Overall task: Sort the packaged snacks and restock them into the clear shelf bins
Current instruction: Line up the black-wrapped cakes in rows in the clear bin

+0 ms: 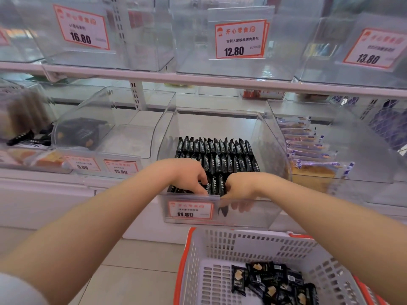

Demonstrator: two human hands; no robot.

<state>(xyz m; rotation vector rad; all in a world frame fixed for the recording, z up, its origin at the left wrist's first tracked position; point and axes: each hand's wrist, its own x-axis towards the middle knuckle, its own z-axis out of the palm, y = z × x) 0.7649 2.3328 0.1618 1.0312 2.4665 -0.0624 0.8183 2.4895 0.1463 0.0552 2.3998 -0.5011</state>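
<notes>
A clear shelf bin (pixel 220 119) marked 11.80 holds rows of upright black snack packets (pixel 220 155). Both my hands reach over its front wall into the front row. My left hand (pixel 189 177) has its fingers curled down on the packets at the front left. My right hand (pixel 239 187) reaches lower, its fingers curled around a black packet behind the front wall. Below, a white and orange basket (pixel 220 245) carries several more loose black packets (pixel 275 282).
The clear bin to the left (pixel 105 119) contains a few dark packets, and the bin on the right (pixel 330 150) holds purple-and-white wrapped cakes. Upper shelf bins (pixel 231 67) carry price cards 16.80, 12.80 and 13.80. Tiled floor lies beside the basket.
</notes>
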